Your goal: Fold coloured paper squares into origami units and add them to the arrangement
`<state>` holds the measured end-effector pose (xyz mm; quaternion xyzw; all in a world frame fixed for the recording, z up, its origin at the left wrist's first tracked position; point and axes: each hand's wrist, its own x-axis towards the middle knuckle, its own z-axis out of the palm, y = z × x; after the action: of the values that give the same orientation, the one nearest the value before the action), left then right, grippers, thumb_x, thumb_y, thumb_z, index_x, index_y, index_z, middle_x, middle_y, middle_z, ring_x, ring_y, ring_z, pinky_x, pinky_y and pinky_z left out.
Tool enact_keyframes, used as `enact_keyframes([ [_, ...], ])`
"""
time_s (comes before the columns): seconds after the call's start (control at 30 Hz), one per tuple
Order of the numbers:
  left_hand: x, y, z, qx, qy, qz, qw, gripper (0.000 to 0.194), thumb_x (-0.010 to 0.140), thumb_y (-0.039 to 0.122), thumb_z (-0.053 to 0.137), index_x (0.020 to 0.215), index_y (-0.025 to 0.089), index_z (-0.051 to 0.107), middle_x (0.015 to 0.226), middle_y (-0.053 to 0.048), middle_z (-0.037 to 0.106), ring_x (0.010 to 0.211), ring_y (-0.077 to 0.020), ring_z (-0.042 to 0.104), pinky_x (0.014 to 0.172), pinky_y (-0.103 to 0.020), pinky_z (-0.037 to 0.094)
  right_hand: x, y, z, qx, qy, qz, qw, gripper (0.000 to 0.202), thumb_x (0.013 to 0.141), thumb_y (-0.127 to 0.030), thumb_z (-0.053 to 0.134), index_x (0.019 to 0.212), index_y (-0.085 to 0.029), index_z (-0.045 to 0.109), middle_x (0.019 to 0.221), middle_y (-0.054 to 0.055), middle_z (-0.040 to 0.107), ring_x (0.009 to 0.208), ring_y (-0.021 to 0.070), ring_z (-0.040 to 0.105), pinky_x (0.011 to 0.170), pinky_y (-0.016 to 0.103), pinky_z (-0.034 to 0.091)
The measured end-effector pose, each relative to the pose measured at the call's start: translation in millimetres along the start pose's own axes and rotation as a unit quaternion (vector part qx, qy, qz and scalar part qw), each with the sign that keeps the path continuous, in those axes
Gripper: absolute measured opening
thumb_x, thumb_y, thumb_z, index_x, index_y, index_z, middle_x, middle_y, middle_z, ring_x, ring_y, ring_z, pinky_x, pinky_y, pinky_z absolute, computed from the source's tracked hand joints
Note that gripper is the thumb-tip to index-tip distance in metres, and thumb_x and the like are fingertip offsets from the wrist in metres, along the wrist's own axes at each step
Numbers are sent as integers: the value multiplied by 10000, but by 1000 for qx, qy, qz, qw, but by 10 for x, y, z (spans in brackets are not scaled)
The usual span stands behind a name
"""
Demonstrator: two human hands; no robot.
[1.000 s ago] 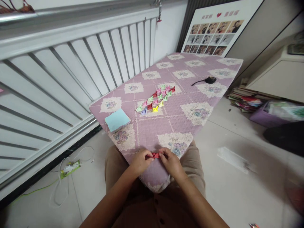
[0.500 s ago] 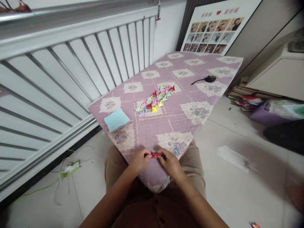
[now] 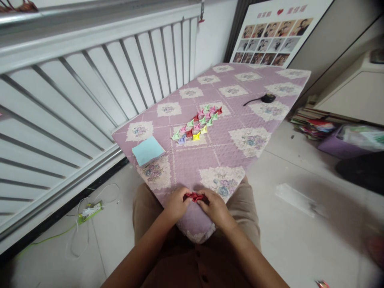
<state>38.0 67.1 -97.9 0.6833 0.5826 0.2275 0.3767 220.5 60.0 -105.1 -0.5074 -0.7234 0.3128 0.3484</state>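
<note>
Near the table's front corner, my left hand [image 3: 177, 203] pinches the left end of a small folded red paper [image 3: 195, 196]. The fingers of my right hand [image 3: 214, 205] close on its right end. The paper's middle shows between the hands, with folds standing up. Farther back lie several small folded paper pieces [image 3: 197, 126] in slanting rows, coloured green, pink, red, yellow and blue-purple. A stack of light blue paper [image 3: 148, 151] rests at the table's left edge.
The pink flowered tablecloth [image 3: 192, 160] covers the table. A black object with a thin tail [image 3: 268, 98] lies at the back right. White railing [image 3: 90, 104] borders the left side. On the floor are a power strip [image 3: 90, 212] and a purple bin [image 3: 339, 144].
The red paper between my hands looks more opened and taller in the middle than before. Both hands stay in nearly the same place, and the view has shifted slightly.
</note>
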Motion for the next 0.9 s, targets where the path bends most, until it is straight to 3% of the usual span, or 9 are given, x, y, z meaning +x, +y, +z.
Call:
enact_keyframes([
  [0.23, -87, -58, -32, -31, 5, -18, 999, 513, 711, 42, 544, 1194, 207, 499, 1123, -56, 593, 881, -153, 583, 848, -323, 476, -35, 58, -29, 17, -6, 7, 1000, 227, 761, -191, 590, 985, -222, 596, 910, 32, 661, 828, 181, 615, 772, 322, 489],
  [0.43, -201, 41, -11, 67, -13, 30, 997, 585, 720, 73, 548, 1277, 222, 450, 1198, -84, 513, 1076, -228, 518, 947, -381, 440, -71, 61, -23, -8, -7, 1, 1000, 233, 770, -190, 570, 1001, -215, 580, 892, 29, 648, 813, 181, 609, 761, 318, 486],
  [0.6, -155, 82, 43, 121, -17, 43, 992, 617, 763, 105, 535, 1347, 237, 385, 1219, -98, 505, 1107, -257, 509, 971, -421, 429, -96, -68, -19, -60, 1, -9, 998, 199, 790, -209, 559, 987, -210, 585, 847, 37, 652, 790, 198, 608, 747, 341, 472],
  [0.73, -51, 49, 32, 75, 5, 59, 995, 636, 781, 74, 486, 1379, 227, 336, 1271, -101, 491, 1153, -239, 493, 999, -418, 415, -127, -185, 7, -65, 0, -1, 998, 293, 785, -240, 594, 1074, -205, 559, 856, 41, 667, 795, 201, 620, 743, 337, 467],
  [0.83, -2, 4, 19, 3, 36, 60, 998, 616, 788, 34, 421, 1371, 214, 334, 1261, -98, 511, 1049, -189, 555, 961, -388, 450, -163, -228, 33, -50, 0, 9, 999, 369, 777, -249, 611, 1134, -202, 529, 852, 32, 673, 798, 200, 629, 758, 338, 467],
  [0.9, -2, -27, 17, -35, 62, 54, 996, 589, 793, 19, 387, 1349, 210, 353, 1223, -90, 536, 954, -159, 587, 927, -369, 470, -182, -216, 33, -31, 10, 22, 999, 287, 814, -267, 577, 1090, -198, 543, 810, 22, 662, 761, 186, 624, 752, 327, 472],
])
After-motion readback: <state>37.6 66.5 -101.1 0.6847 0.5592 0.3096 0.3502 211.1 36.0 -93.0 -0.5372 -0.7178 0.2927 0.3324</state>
